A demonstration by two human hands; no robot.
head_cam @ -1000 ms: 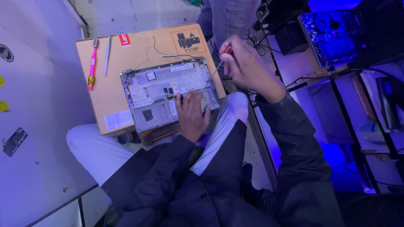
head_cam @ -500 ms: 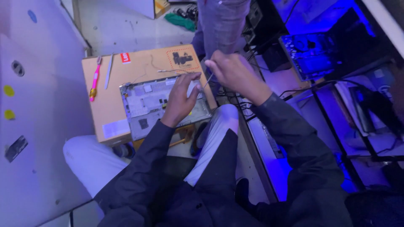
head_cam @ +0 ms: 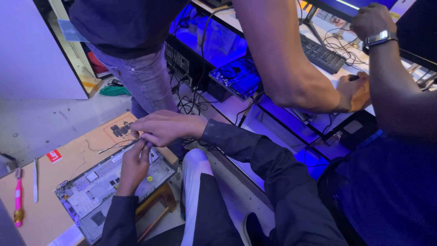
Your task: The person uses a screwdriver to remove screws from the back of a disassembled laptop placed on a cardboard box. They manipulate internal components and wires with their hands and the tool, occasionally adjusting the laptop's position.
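I note a cardboard sheet (head_cam: pixel 68 159) on the floor, bearing an opened laptop base (head_cam: pixel 98 191), circuit side up, lying aslant at the sheet's near edge. A second person (head_cam: pixel 132 50) in jeans stands just beyond the sheet; a third person's arms (head_cam: pixel 291 68) reach over a desk at upper right, well apart from my work.

My left hand (head_cam: pixel 133 166) rests on the base near its far right corner, fingers curled narrow and pointing up toward the right hand. My right hand (head_cam: pixel 161 127) hovers just above that corner, fingers pinched together. A thin wire (head_cam: pixel 116 146) runs from between the two hands out over the cardboard; I cannot tell which hand grips it, or whether either holds a tool.

A small yellow piece (head_cam: pixel 149 178) sits on the base beside my left wrist. A pink-handled tool (head_cam: pixel 18 200) and a pale flat tool (head_cam: pixel 35 180) lie at the sheet's left, well apart from both hands.
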